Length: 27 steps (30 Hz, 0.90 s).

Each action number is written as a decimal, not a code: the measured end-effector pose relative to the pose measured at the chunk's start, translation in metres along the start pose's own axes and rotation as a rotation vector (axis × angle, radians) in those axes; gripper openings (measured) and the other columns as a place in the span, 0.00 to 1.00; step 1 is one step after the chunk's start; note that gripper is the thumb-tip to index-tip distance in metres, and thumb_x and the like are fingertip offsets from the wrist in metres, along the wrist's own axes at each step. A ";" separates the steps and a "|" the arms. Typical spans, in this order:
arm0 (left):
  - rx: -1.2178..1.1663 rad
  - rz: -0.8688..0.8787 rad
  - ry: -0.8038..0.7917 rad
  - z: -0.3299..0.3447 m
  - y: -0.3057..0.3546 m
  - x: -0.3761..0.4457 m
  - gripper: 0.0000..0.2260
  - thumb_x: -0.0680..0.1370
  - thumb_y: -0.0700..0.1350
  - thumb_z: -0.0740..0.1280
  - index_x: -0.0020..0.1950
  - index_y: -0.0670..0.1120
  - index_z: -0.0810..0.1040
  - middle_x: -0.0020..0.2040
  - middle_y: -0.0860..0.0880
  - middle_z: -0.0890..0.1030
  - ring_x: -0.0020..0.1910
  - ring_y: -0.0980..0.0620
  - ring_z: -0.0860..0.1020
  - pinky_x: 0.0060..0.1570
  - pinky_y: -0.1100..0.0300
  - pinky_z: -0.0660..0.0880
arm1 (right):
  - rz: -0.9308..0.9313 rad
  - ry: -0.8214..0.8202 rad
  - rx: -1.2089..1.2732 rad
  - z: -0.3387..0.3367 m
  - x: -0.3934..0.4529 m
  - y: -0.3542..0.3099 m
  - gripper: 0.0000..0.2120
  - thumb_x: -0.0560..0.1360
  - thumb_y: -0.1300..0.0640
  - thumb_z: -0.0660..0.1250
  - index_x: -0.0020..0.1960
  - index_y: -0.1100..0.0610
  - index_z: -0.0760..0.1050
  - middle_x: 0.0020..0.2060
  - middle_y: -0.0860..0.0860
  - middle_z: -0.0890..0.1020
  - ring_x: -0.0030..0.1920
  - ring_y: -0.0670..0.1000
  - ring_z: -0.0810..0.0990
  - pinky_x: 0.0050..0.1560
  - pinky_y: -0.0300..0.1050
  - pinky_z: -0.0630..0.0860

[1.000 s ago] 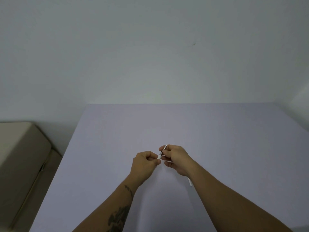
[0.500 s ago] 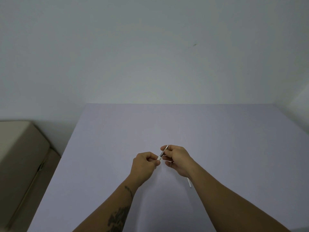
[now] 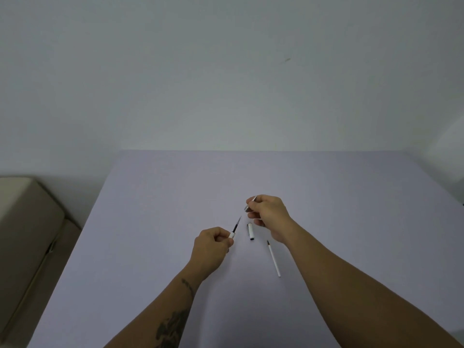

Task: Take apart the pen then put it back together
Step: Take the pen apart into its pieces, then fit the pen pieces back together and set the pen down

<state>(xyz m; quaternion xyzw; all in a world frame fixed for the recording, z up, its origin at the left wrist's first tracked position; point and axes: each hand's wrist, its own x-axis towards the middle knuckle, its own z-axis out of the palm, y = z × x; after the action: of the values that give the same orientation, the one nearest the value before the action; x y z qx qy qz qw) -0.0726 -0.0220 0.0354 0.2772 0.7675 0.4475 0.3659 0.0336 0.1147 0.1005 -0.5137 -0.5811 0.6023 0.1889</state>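
Thin white stick (image 3: 273,258): lying loose on the table (image 3: 351,197), nearest of the pen parts, just left of the right forearm, its dark tip pointing far.

Left hand (image 3: 212,248): curling closed and pinching a white barrel end (image 3: 231,235), from which a dark refill (image 3: 236,224) is sticking up and away.

White cap piece (image 3: 251,231): resting on the table between the two hands, touching neither.

Right hand (image 3: 268,212): farthest, hovering above the table and pinching a small silvery piece (image 3: 250,205) between thumb and fingers; it is probably the pen's tip section, though it is too small to say surely.

Task state: the pen is looking well into being taken apart, with two parts in the hands and two on the table.

Risk: the round stick and cap could be rolling off if a forearm is brushing them; the silvery piece could be slipping from so light a pinch; the refill tip could be marking the table if it is set down carelessly.

Containers: none showing; a beige padded seat (image 3: 25,234) is sitting left of the table.
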 end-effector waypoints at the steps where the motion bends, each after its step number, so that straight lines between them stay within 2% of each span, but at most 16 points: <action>1: -0.001 -0.011 0.002 0.002 -0.001 0.002 0.04 0.76 0.41 0.70 0.42 0.49 0.82 0.36 0.50 0.83 0.35 0.54 0.80 0.34 0.62 0.76 | 0.005 0.018 0.006 -0.005 0.005 -0.002 0.07 0.77 0.61 0.67 0.45 0.56 0.83 0.39 0.51 0.85 0.37 0.47 0.82 0.40 0.41 0.79; 4: -0.003 -0.040 0.013 0.009 -0.002 0.009 0.03 0.76 0.41 0.69 0.47 0.46 0.83 0.38 0.50 0.83 0.36 0.54 0.81 0.35 0.62 0.76 | 0.030 0.040 -0.047 -0.020 0.019 0.001 0.06 0.76 0.62 0.67 0.43 0.58 0.83 0.38 0.52 0.85 0.36 0.48 0.81 0.39 0.41 0.79; 8: 0.025 -0.058 0.015 0.019 -0.003 0.018 0.03 0.76 0.41 0.69 0.46 0.46 0.82 0.37 0.48 0.83 0.34 0.56 0.80 0.35 0.63 0.75 | 0.023 0.025 -0.355 -0.033 0.039 0.029 0.07 0.70 0.66 0.68 0.41 0.60 0.84 0.35 0.48 0.84 0.36 0.49 0.81 0.41 0.45 0.78; 13: 0.088 -0.110 0.008 0.030 -0.006 0.027 0.04 0.75 0.42 0.69 0.42 0.47 0.82 0.38 0.45 0.84 0.32 0.56 0.78 0.32 0.63 0.76 | 0.035 -0.038 -0.616 -0.033 0.065 0.064 0.11 0.70 0.62 0.68 0.51 0.54 0.77 0.48 0.54 0.81 0.47 0.55 0.81 0.48 0.47 0.80; 15: 0.109 -0.132 0.009 0.034 -0.008 0.031 0.04 0.75 0.42 0.69 0.41 0.48 0.82 0.38 0.45 0.84 0.31 0.55 0.77 0.33 0.62 0.77 | 0.031 -0.069 -0.654 -0.029 0.073 0.073 0.12 0.70 0.60 0.67 0.53 0.52 0.72 0.48 0.55 0.79 0.48 0.57 0.80 0.47 0.50 0.79; 17: 0.124 -0.150 0.008 0.038 -0.010 0.034 0.04 0.75 0.43 0.70 0.41 0.49 0.82 0.38 0.45 0.84 0.31 0.55 0.77 0.33 0.61 0.77 | 0.022 -0.087 -0.721 -0.025 0.080 0.080 0.12 0.70 0.58 0.65 0.52 0.51 0.68 0.46 0.53 0.75 0.45 0.57 0.78 0.44 0.47 0.74; 21: 0.148 -0.177 0.010 0.045 -0.014 0.035 0.04 0.73 0.43 0.70 0.39 0.50 0.82 0.37 0.47 0.84 0.32 0.54 0.78 0.37 0.56 0.79 | 0.004 -0.103 -0.817 -0.018 0.089 0.090 0.12 0.70 0.58 0.66 0.52 0.55 0.68 0.40 0.50 0.70 0.42 0.57 0.74 0.42 0.46 0.69; 27: 0.127 -0.203 0.006 0.050 -0.016 0.031 0.05 0.73 0.42 0.70 0.38 0.50 0.82 0.36 0.48 0.84 0.32 0.55 0.78 0.37 0.57 0.78 | 0.028 -0.114 -0.767 -0.021 0.091 0.090 0.05 0.70 0.56 0.65 0.46 0.54 0.70 0.47 0.54 0.77 0.46 0.58 0.78 0.43 0.47 0.72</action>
<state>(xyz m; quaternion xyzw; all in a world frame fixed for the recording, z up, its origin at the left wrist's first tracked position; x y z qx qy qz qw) -0.0517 0.0181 -0.0053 0.2193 0.8195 0.3595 0.3887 0.0478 0.1773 -0.0123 -0.5206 -0.7665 0.3716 -0.0580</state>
